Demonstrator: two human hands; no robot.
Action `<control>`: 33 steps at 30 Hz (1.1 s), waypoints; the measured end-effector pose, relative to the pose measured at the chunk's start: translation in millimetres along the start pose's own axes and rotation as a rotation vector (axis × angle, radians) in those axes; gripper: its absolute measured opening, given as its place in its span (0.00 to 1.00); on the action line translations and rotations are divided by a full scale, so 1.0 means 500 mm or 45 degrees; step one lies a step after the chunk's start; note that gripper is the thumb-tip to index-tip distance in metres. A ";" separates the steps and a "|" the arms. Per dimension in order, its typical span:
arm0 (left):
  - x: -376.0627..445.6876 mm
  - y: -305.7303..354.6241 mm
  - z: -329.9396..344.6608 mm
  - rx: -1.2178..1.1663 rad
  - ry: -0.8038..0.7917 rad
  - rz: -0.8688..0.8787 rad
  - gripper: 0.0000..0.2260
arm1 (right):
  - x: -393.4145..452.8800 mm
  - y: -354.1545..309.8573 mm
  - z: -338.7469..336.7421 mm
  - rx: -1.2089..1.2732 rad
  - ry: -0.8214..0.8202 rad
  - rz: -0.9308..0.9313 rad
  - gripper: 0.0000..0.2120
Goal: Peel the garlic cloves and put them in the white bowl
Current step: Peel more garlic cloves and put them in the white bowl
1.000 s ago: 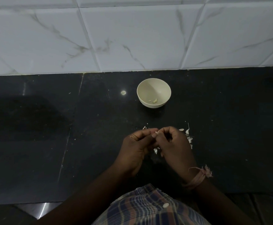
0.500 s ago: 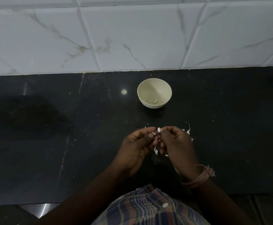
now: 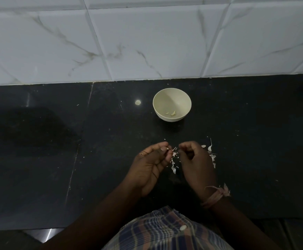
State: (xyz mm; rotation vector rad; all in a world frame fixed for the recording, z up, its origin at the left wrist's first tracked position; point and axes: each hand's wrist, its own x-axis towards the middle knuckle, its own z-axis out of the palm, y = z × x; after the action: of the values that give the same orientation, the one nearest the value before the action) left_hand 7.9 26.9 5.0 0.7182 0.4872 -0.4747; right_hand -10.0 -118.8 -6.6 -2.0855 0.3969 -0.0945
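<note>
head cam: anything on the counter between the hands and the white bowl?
Head view: bare black counter between the white bowl and both hands, left hand, right hand. Peel scraps lie lower, between the hands.

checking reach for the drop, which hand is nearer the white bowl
Left, but only slightly. The left hand sits below the white bowl, a little to its left; the right hand sits below it and further out to the right.

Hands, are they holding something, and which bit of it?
The left hand pinches a small pale garlic piece at its fingertips. The right hand is curled; what it holds, if anything, cannot be told.
</note>
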 end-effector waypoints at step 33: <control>0.028 0.006 0.016 0.314 -0.006 0.201 0.11 | 0.028 -0.028 -0.004 0.167 -0.024 -0.321 0.05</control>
State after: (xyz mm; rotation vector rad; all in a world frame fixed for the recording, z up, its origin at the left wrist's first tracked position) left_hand 22.7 19.7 3.9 0.9849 0.3669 -0.3914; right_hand 6.2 -118.4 5.1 -1.9957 0.1115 -0.2437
